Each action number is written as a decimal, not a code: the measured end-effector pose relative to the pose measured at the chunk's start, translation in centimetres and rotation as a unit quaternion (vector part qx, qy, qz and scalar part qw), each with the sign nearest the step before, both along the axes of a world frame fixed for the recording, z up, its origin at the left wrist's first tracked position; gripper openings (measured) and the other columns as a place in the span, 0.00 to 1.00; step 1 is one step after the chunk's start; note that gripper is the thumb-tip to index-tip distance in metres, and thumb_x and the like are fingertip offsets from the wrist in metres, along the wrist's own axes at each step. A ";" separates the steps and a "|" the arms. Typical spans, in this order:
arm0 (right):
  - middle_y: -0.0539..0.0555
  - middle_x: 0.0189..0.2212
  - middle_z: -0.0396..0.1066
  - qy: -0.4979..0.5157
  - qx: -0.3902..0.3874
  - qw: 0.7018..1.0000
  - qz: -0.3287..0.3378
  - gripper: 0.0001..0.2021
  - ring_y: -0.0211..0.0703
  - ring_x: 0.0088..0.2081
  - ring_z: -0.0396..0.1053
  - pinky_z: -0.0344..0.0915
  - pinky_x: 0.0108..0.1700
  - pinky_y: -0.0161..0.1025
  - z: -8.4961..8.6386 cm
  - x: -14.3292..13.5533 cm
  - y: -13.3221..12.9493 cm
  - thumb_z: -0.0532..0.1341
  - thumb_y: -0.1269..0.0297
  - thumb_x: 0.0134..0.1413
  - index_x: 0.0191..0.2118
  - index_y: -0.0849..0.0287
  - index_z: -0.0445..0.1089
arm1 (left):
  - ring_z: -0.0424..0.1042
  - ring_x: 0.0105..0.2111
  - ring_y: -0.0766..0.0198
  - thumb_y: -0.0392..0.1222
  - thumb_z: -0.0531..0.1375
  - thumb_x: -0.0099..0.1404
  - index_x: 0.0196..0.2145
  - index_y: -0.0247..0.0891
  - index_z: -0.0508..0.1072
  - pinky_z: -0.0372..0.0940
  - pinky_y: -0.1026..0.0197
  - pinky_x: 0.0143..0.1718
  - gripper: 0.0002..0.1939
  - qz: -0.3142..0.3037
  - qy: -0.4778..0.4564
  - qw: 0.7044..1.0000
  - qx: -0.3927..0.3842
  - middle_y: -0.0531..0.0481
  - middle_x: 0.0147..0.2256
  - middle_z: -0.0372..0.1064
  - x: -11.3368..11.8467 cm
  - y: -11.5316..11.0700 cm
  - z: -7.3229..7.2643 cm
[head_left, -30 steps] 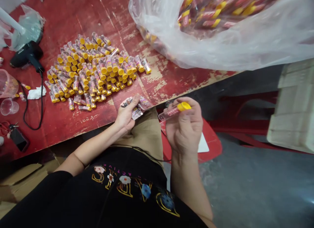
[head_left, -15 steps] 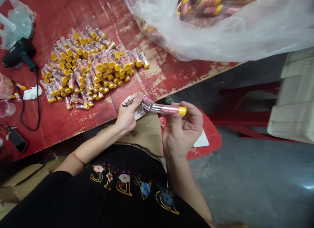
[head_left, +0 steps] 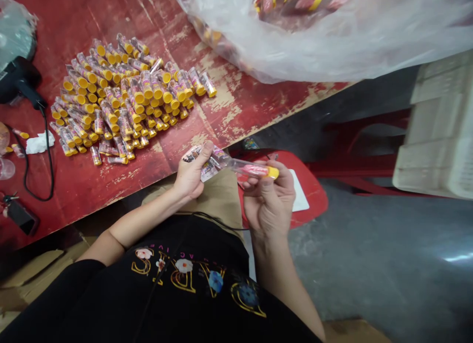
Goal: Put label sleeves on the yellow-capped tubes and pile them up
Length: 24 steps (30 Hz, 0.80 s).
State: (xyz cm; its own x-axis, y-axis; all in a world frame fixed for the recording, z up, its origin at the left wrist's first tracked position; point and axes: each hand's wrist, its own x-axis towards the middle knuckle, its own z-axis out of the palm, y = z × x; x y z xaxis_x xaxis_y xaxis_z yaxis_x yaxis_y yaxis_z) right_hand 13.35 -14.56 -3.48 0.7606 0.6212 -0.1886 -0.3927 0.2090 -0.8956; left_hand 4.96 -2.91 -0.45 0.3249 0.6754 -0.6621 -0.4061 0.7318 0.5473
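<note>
My left hand (head_left: 190, 178) is closed on a few flat printed clear plastic sleeves (head_left: 210, 169), thumb on top. In my right hand (head_left: 271, 202) is a slim clear tube (head_left: 254, 170) with a pink label and a yellow cap, pinched near the capped end. The tube's clear end points at the sleeves and meets or overlaps their edge; blur hides whether it is inside one. Both hands are above my lap, just off the table edge. On the red table (head_left: 148, 185) lies a heaped pile of similar yellow-capped tubes (head_left: 121, 101).
A large translucent plastic bag (head_left: 295, 57) of more tubes sits at the upper right. On the left are a black hair dryer (head_left: 22, 82) with its cord and a crumpled white tissue (head_left: 40, 143). A red stool (head_left: 314, 200) and a pale crate (head_left: 428, 151) stand at right.
My right hand has shifted slightly left and down, and the tube's capped end now tips lower. The left hand keeps its hold on the sleeves. The whole view has moved a little.
</note>
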 end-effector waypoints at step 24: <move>0.54 0.41 0.80 -0.319 -0.032 0.945 -0.059 0.14 0.43 0.43 0.79 0.80 0.44 0.42 1.8 0.0 -1.9 0.72 0.70 0.53 0.46 0.53 0.81 | 0.71 0.25 0.72 0.49 0.78 0.47 0.27 0.35 0.72 0.72 0.63 0.40 0.22 -0.047 0.004 0.996 0.080 0.57 0.25 0.72 0.1 0.0 -0.5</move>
State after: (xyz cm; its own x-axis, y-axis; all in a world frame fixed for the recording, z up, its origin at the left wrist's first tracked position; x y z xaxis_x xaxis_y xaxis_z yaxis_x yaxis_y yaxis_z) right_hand 13.33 -16.42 -1.66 0.7958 0.5272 0.2980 0.2544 0.1556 -0.9545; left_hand 5.08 -2.96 -0.91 0.3875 0.7387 -0.5514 -0.3353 0.6701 0.6622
